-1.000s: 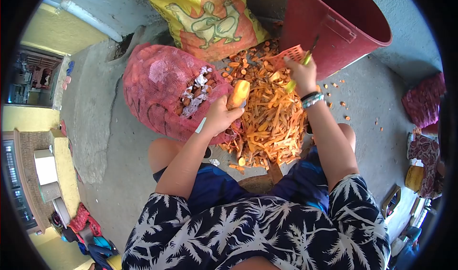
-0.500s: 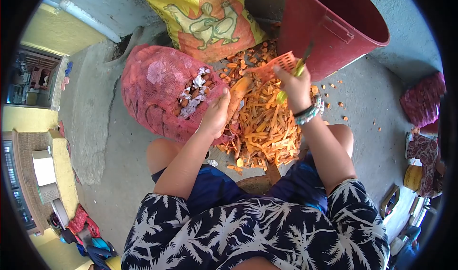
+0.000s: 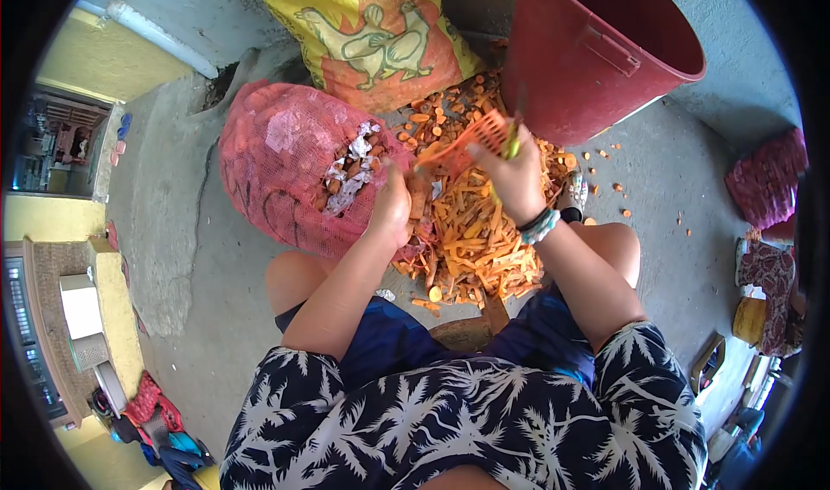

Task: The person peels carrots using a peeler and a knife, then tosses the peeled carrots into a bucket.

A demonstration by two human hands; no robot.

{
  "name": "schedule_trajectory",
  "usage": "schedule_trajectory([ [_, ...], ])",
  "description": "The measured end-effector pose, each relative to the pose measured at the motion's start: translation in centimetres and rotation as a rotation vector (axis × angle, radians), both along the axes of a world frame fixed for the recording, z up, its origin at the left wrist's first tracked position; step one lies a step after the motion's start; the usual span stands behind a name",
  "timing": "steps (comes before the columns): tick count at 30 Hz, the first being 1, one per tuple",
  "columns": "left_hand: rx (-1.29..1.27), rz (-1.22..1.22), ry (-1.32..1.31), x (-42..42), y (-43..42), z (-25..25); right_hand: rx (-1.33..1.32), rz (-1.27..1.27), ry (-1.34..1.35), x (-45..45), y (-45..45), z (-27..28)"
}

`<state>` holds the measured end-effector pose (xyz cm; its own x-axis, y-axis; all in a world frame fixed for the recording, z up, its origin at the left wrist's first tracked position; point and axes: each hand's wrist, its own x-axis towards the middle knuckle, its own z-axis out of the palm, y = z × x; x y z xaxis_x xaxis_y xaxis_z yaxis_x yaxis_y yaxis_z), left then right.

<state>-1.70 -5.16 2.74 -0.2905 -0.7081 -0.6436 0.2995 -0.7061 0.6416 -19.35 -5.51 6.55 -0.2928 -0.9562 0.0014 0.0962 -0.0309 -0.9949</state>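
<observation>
My left hand (image 3: 394, 209) is closed round a carrot (image 3: 420, 194), beside the opening of the red mesh sack (image 3: 268, 170). My right hand (image 3: 512, 179) grips an orange plastic piece full of holes (image 3: 474, 140), which looks like a hand peeler or grater. The same hand also holds a knife by its yellow-green handle (image 3: 514, 141), with the blurred blade pointing away from me. The orange piece is near the far end of the carrot; I cannot tell whether they touch. Below both hands lies a heap of carrot peelings (image 3: 484, 248).
A yellow and orange feed sack (image 3: 372, 44) stands at the back, left of a tall red bin (image 3: 588, 66). Cut carrot ends (image 3: 617, 188) are scattered on the concrete floor. Paper scraps (image 3: 353, 174) and carrots show in the mesh sack. My knees flank the heap.
My right hand has moved left and towards me, bringing the orange piece and knife closer to my left hand. My left hand has shifted slightly, and the carrot is less visible.
</observation>
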Motion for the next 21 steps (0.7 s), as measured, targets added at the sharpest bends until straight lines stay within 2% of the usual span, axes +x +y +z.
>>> schedule_trajectory([
  [2,0.056,0.238,-0.115,-1.6,0.3,3.2,-0.09,0.12,0.113,0.9,0.5,-1.5],
  [5,-0.055,0.149,-0.116,-0.9,0.5,0.7,-0.032,0.152,0.182,0.3,-0.3,-2.1],
  [6,-0.054,0.149,-0.114,-0.5,0.5,0.0,0.055,0.133,0.128,-0.4,-1.4,-2.2],
  [7,-0.159,0.021,-0.17,0.1,0.5,-0.6,-0.02,-0.039,0.116,-1.0,-2.8,-2.5],
  [8,-0.265,-0.108,-0.226,0.4,0.4,-0.8,0.064,-0.239,0.313,-2.6,-4.8,-3.4],
  [9,-0.267,-0.108,-0.227,0.4,0.6,-0.2,-0.02,-0.337,0.45,-4.8,-6.0,-3.9],
  [11,-0.206,-0.086,-0.084,0.7,0.9,1.6,-0.079,-0.348,0.112,-8.0,-7.6,-5.5],
  [13,-0.186,-0.032,-0.092,0.6,0.7,1.3,-0.024,-0.279,0.112,-6.0,-5.8,-1.9],
  [15,-0.168,0.019,-0.098,0.5,0.2,0.5,-0.034,-0.108,0.187,-3.2,-3.4,-1.5],
  [17,-0.178,0.079,-0.03,0.6,-0.1,-0.8,-0.07,0.054,0.056,-0.4,-0.3,-0.5],
  [21,-0.115,0.178,-0.09,0.0,0.1,0.2,-0.009,0.137,-0.025,0.9,1.6,-1.4],
])
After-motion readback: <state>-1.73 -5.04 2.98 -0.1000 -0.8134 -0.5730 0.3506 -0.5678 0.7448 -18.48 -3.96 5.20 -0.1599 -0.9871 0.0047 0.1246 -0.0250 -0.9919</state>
